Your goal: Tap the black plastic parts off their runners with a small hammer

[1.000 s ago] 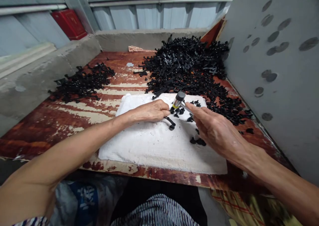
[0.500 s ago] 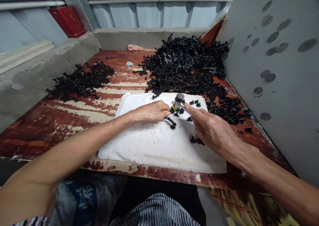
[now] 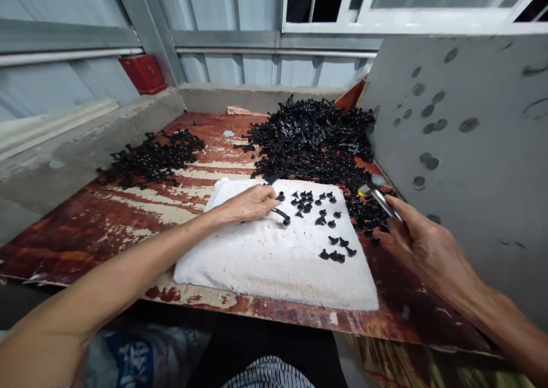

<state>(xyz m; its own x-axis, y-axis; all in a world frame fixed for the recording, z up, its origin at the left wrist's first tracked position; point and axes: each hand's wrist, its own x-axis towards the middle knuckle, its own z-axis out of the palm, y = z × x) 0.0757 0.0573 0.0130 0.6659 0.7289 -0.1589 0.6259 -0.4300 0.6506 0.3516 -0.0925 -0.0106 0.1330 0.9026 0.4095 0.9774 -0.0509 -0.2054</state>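
Left hand (image 3: 252,202) pinches a slim, round-ended black plastic-looking strip (image 3: 280,213), over the white cloth pad (image 3: 265,268) on the peeling red-brown counter (image 3: 98,228), though the grip is partly hidden. The strip should be light, slightly springy, best held mid-length. Right hand (image 3: 428,239) grasps a silver-handled hammer (image 3: 381,198), probably head-heavy, beyond the pad's right edge.

The bare left arm (image 3: 128,268) stretches forward and inward from the lower left, its left hand (image 3: 256,202) curled with fingers bent inward. The right arm (image 3: 492,302) slants in from the lower right; the right hand (image 3: 422,237), well apart from the other, is curled in a grip.
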